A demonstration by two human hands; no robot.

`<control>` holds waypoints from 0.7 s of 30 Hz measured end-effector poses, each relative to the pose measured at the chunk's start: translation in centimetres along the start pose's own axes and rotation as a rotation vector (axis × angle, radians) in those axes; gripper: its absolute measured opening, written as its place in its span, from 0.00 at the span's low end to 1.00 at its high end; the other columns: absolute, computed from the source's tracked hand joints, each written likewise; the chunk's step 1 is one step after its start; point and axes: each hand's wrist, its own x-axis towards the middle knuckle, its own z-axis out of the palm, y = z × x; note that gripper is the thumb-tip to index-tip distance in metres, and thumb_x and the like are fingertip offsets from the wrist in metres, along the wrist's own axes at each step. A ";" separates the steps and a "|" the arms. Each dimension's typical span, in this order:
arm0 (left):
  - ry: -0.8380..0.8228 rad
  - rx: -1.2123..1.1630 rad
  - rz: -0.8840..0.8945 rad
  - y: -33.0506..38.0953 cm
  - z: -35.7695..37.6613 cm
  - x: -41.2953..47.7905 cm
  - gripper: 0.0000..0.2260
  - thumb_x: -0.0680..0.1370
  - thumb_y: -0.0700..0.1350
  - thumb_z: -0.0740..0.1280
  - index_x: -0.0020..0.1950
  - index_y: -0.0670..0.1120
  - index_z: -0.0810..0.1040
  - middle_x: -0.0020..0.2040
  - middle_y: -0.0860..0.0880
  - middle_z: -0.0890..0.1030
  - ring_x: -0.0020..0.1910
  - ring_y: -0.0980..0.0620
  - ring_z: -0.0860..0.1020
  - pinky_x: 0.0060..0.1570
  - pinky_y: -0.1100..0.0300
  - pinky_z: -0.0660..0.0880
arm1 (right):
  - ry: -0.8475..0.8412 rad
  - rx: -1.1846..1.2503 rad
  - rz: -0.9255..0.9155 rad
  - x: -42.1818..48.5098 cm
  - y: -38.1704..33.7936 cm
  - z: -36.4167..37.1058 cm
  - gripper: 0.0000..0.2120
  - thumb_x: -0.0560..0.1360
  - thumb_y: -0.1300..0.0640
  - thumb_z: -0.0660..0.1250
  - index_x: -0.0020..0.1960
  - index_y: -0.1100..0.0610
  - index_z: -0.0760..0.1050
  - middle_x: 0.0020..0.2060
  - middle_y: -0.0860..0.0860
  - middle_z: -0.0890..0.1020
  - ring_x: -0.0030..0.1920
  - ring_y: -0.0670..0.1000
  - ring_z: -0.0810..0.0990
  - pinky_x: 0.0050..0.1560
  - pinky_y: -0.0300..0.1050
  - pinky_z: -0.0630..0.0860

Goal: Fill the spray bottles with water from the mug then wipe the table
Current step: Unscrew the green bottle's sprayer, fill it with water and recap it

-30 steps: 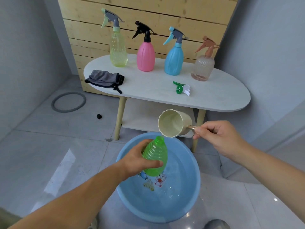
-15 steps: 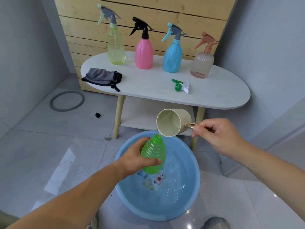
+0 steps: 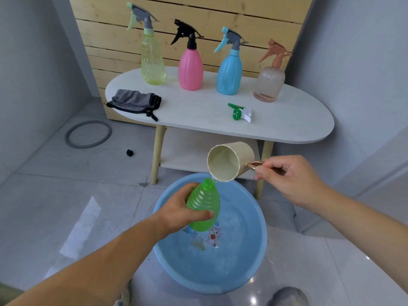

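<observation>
Pale grey floor tiles carry a round blue plastic basin [image 3: 262, 235] of water, in front of a white oval table [image 3: 198, 111].

Over the basin, the left hand [image 3: 176, 212] wraps its fingers round the ribbed green plastic bottle [image 3: 204, 204]. The right hand [image 3: 289, 180] pinches the copper-coloured handle [image 3: 254, 165] of the cream plastic mug [image 3: 229, 161].

Against a second ago, the mug's lower lip sits a little closer to the bottle's neck and the basin water looks more rippled. Over the last half second both keep nearly the same pose.

The bottle's long axis is close to upright, with the open neck up and leaning slightly toward the mug. The mug lies almost on its side, mouth left and toward the camera, handle right. A thin run of water shows at its lip, just beside the neck.
</observation>
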 end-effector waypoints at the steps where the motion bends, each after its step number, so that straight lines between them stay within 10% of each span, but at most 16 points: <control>1: -0.001 0.001 0.000 0.0 0.0 0.0 0.36 0.57 0.53 0.83 0.64 0.56 0.77 0.57 0.50 0.84 0.57 0.49 0.84 0.59 0.49 0.82 | -0.001 -0.004 -0.001 0.0 -0.1 0.0 0.09 0.76 0.58 0.70 0.38 0.55 0.85 0.35 0.44 0.85 0.34 0.38 0.77 0.37 0.28 0.67; 21: -0.002 0.023 -0.008 -0.1 0.0 0.1 0.36 0.57 0.53 0.83 0.64 0.57 0.77 0.56 0.50 0.84 0.56 0.49 0.84 0.58 0.50 0.82 | 0.009 -0.052 -0.111 0.1 -0.4 -0.1 0.10 0.75 0.59 0.71 0.38 0.48 0.83 0.38 0.43 0.85 0.46 0.40 0.81 0.49 0.28 0.70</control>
